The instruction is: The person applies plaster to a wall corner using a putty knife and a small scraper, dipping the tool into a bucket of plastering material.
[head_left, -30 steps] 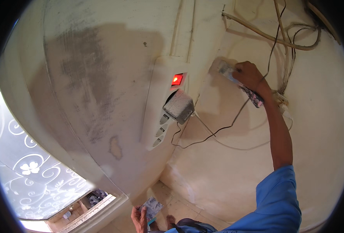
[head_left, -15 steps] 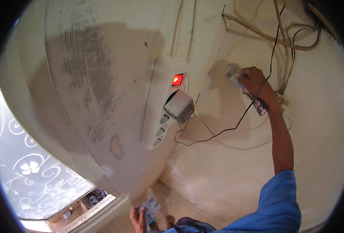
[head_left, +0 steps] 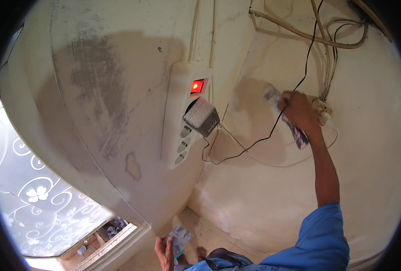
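My right hand is closed round a flat, narrow tool against the cream wall. It looks like a scraper, with a greyish smeared end at the upper left and a pink-and-black patterned lower part. A thin black cord runs across in front of this hand. Low in the view, my left hand pinches a flat, roughly square piece, mottled grey and white. Something teal shows under that piece; I cannot tell whether they are joined.
A white power strip with a lit red switch and a dusty plugged-in adapter hangs left of my right hand. Just right of that hand is a wall socket. Loose cables hang above. A flower-patterned panel stands at left.
My right hand and its tool have moved a little down along the wall. My left hand still holds the mottled piece. The whole view has shifted slightly.
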